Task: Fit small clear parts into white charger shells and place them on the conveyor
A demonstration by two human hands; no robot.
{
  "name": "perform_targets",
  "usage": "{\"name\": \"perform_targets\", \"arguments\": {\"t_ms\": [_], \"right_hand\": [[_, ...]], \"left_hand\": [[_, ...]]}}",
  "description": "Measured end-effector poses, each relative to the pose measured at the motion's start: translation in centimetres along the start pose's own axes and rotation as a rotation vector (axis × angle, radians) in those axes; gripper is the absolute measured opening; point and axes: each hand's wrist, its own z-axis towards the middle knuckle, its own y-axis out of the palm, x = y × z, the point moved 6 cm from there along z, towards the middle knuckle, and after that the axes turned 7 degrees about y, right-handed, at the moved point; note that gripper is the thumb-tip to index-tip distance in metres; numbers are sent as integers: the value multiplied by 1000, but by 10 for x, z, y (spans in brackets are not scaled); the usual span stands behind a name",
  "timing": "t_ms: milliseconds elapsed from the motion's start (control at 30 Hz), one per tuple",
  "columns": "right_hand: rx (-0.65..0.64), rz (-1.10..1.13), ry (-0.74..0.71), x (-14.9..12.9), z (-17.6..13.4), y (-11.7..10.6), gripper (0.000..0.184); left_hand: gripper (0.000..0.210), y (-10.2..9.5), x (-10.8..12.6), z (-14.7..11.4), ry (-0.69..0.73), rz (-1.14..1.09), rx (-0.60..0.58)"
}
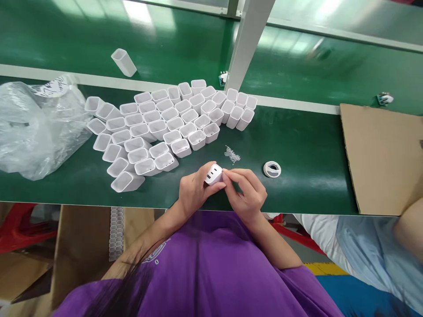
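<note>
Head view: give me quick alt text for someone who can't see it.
Left hand holds a white charger shell while the right hand pinches at its end, over a green bench. Empty white shells stand clustered behind, beside a plastic bag.

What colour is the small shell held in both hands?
White, seen in the head view: the shell.

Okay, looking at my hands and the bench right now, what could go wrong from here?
1. The pile of tiny clear parts lies loose just beyond your right hand; a sweep of the wrist could scatter it.
2. The open white casings stand packed together beside your left hand; a nudge might topple several.
3. The white charger casing is held over the table's near edge, so a slip could drop it off the bench.
</note>
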Motion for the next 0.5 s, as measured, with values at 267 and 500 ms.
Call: {"name": "perform_targets", "arguments": {"t_ms": [267,500], "right_hand": [[-85,14,0,-8,-12,5,35],[-160,249,199,1,-26,14,44]], "left_hand": [[55,-2,0,2,-27,-73,-40],[39,-4,-1,5,-122,-224,-70]]}}
